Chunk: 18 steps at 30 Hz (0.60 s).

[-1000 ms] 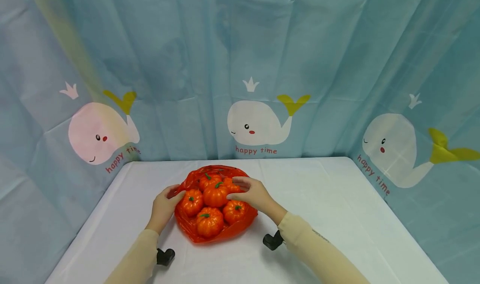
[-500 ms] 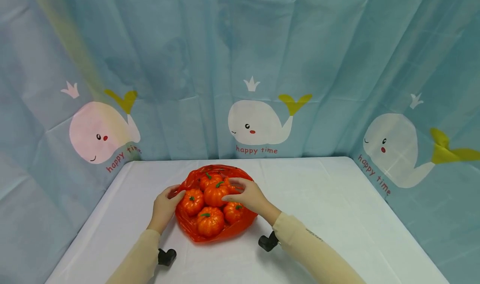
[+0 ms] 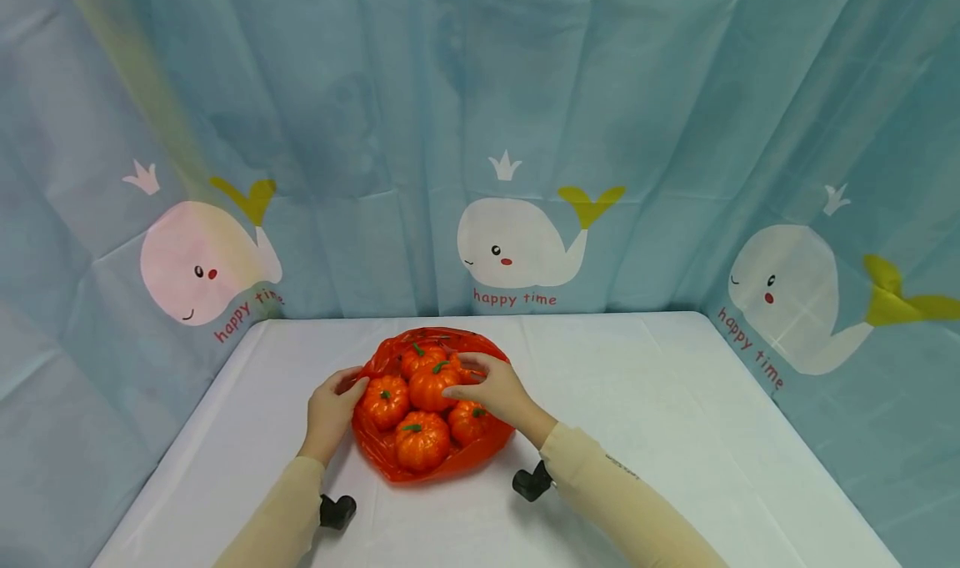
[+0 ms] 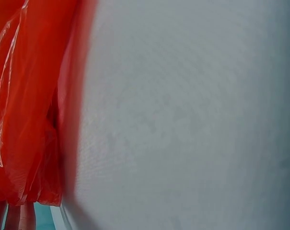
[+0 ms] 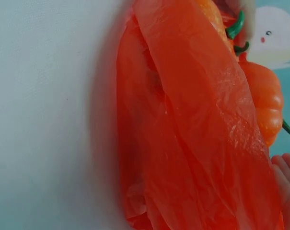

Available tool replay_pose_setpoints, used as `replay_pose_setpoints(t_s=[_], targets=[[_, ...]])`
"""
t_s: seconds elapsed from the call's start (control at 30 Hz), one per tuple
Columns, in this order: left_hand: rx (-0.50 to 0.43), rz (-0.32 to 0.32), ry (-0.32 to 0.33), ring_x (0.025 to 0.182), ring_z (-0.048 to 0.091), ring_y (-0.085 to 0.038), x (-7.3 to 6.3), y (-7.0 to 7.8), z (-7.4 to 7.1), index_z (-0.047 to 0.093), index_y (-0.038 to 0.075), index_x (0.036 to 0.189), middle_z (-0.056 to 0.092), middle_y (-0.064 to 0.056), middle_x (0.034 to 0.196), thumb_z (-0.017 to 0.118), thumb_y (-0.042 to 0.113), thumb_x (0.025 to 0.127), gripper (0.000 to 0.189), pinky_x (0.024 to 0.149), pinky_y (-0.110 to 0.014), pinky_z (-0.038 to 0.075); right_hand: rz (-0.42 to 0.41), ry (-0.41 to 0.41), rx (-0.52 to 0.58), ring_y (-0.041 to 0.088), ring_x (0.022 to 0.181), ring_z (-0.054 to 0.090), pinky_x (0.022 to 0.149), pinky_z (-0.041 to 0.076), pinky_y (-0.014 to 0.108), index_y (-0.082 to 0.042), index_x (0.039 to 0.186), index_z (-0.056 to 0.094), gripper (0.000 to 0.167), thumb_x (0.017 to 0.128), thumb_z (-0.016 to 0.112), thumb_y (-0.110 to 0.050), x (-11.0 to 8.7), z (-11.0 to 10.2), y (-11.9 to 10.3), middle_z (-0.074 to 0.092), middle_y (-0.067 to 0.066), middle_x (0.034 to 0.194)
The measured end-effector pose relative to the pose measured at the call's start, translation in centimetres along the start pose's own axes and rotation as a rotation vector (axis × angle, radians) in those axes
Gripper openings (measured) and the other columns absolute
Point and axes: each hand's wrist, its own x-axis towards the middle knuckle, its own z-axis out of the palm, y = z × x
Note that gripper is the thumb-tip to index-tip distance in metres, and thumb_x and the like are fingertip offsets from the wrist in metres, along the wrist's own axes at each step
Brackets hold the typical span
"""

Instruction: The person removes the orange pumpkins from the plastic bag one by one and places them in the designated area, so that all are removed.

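Note:
An opened red plastic bag (image 3: 468, 465) sits on the table, holding several small orange pumpkins with green stems. My left hand (image 3: 327, 409) holds the bag's left rim, thumb on the near side and fingers beyond it; in the left wrist view its fingers (image 4: 21, 218) show just past the red plastic. Over the bag's right side reaches my right hand (image 3: 504, 391), thumb and fingers spread apart beside the topmost pumpkin (image 3: 429, 390). In the right wrist view a pumpkin (image 5: 264, 96) rises above the bag, and my right hand (image 5: 288, 187) is partly seen near it.
The white-covered table (image 3: 637, 384) spreads around the bag. Behind and at both sides hangs a light blue curtain (image 3: 375, 243) printed with whales. Black wrist-worn pieces (image 3: 337, 511) show under both beige sleeves (image 3: 615, 493).
My right hand has shifted slightly left, closer to the topmost pumpkin. My left hand keeps its place at the rim, and the bag and pumpkins look much the same.

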Motion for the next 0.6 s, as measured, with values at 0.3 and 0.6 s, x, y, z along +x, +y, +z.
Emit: replay_pose_setpoints(t_s=[0.3,0.6], targets=[[-0.008,0.010,0.018,0.134,0.048,-0.034,0.08,0.12,0.10,0.056,0.010,0.139,0.055,-0.019,0.142,0.054,0.034,0.102,0.044,0.113,-0.048,0.042,0.019,0.017,-0.002,0.031,0.131,0.054,0.104,0.051,0.045,-0.008,0.139,0.056,0.069,0.081,0.082,-0.034,0.08,0.09,0.10,0.059,0.008,0.141],[-0.008,0.019,0.033,0.131,0.049,-0.034,0.18,-0.04,0.24,0.057,0.008,0.136,0.057,-0.020,0.139,0.055,0.032,0.102,0.042,0.112,-0.048,0.043,0.033,0.030,-0.030,0.030,0.131,0.055,0.105,0.050,0.046,-0.011,0.139,0.057,0.070,0.079,0.083,-0.037,0.71,0.65,0.54,0.059,0.006,0.141]])
